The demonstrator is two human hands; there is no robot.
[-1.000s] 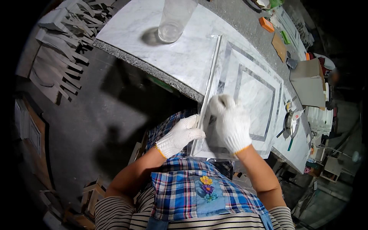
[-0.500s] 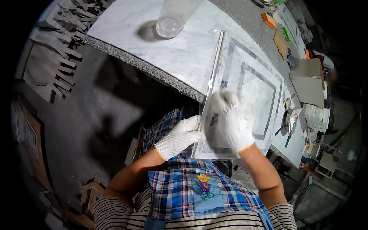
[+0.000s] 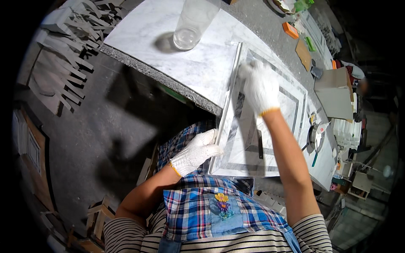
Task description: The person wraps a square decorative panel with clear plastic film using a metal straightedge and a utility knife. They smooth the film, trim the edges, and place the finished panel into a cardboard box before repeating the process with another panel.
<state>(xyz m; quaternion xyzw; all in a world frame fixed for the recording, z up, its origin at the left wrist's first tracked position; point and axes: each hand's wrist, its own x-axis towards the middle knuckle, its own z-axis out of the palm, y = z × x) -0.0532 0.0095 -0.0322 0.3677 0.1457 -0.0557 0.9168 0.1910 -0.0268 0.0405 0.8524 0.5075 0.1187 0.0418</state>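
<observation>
— Where's the left hand?
— At the near left corner of the inlaid marble panel, its grip curled shut on the long pale strip along the panel's left edge.
— And the right hand?
— Flat on the panel's far part beside the strip, fingers spread, holding nothing.
— The panel itself?
— Lying on the table, right of a white marble slab with a clear cup.

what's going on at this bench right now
A person in white knit gloves leans over a marble inlay panel with grey borders. The left hand rests at its near left edge; the right hand reaches to the far end of a long pale strip along that side. A clear plastic container stands on the neighbouring slab.
</observation>
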